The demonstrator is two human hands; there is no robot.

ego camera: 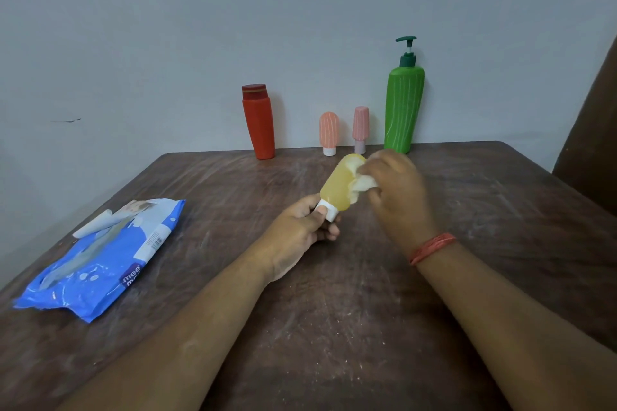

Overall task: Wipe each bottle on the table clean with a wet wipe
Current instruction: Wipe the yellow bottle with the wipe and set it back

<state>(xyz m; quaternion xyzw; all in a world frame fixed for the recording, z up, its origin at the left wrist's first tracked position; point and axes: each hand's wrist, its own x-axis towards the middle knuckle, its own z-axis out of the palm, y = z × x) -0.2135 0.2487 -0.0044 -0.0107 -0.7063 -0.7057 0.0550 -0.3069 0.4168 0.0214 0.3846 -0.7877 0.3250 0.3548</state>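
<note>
1. two bare forearms are seen reaching in from the near edge over a dark, scuffed wooden table (334, 327), its surface streaked with pale smears.
2. a red thread band (433, 247) is worn on the right wrist.
3. a blue wet wipe pack (100, 264) is found lying flat on the table at the left, well apart from both hands; its flap is seen peeled back at the far end.
4. the left hand (300, 230) is held above the table centre; the white cap of a small yellow bottle (337, 187) is pinched between its thumb and curled fingers.
5. the yellow bottle is held off the table, cap nearest, body tilted away and slightly rightward.
6. the right hand (397, 190) is placed against the bottle's right side; its fingers are bunched around a crumpled white wet wipe (362, 182), which is pressed to the bottle. motion blur is noted on this hand.
7. at the far edge, against the wall, four bottles are recorded standing: a red bottle (258, 122), an orange striped bottle (329, 132) cap down, a pink striped bottle (360, 128) cap down, and a tall green pump bottle (404, 103).
</note>
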